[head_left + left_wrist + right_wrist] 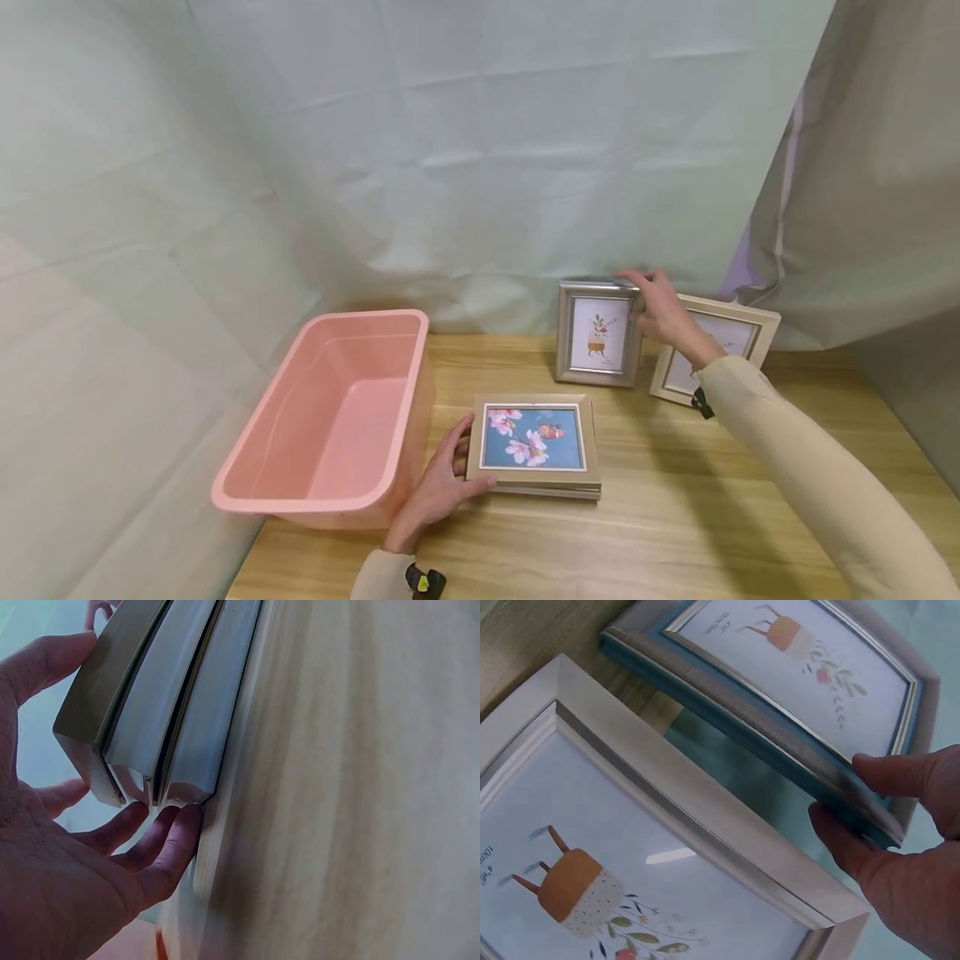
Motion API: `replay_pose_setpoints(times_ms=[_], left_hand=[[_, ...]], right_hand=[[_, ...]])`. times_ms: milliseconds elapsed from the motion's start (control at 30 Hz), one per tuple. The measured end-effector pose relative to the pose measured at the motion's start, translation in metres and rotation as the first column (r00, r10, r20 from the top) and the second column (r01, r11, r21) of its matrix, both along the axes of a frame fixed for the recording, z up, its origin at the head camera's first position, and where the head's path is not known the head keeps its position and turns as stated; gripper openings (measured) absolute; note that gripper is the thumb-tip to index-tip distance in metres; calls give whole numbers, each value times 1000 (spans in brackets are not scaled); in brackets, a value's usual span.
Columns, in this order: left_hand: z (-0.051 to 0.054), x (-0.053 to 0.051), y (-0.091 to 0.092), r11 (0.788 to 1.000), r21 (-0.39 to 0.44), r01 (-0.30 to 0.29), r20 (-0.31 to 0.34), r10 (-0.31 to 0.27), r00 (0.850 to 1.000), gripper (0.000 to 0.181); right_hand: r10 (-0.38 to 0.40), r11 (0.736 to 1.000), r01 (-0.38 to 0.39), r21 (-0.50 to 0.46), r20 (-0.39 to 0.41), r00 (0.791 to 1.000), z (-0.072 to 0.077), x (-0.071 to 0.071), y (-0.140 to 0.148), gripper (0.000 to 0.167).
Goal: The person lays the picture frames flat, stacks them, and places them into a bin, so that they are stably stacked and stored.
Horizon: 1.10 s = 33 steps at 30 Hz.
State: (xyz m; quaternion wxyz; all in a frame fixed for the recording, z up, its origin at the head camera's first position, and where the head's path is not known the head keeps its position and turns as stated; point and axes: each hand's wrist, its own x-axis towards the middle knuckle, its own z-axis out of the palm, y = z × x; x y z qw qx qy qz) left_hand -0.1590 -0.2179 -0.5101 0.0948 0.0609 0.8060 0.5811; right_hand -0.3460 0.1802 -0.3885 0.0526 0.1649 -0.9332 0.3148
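A silver picture frame [636,350] with a potted-plant print stands upright near the back curtain. My right hand [666,312] pinches its upper right edge between thumb and fingers; the right wrist view shows the thumb on the front of this silver frame [735,697]. On the table lies a stack of picture frames [532,477], the top one gold with pink blossoms on blue. My left hand [438,483] touches the stack's left end, fingertips against the side and thumb at the near corner. In the left wrist view, three layers show in the stack [161,690].
A cream picture frame [763,333] leans at the right, partly behind my right forearm. To the left of the stack stands a pink plastic tub [408,400] with nothing visible inside. A pale curtain [525,208] hangs behind the wooden table [570,550].
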Motion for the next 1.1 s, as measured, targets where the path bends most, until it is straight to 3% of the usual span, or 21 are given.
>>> replay_pose_setpoints(times_ms=[167,400,800,967,1100], left_hand=[[0,-1,1,1000,9,21,6,-21,1000,112],[0,-2,2,999,17,36,6,-36,999,112],[0,-4,4,1000,-6,31,4,-31,1000,113],[0,-4,2,999,-2,43,-5,-43,999,111],[0,-4,1,999,-4,45,-1,-45,999,111]], right_hand=[[32,999,-32,5,-27,999,-6,1,7,78],[41,999,-40,8,-67,997,-9,3,14,66],[2,1000,-4,-19,-105,995,-5,17,16,58],[-71,990,57,-127,-111,991,-1,29,15,58],[-134,960,113,-254,-65,989,4,43,15,63]])
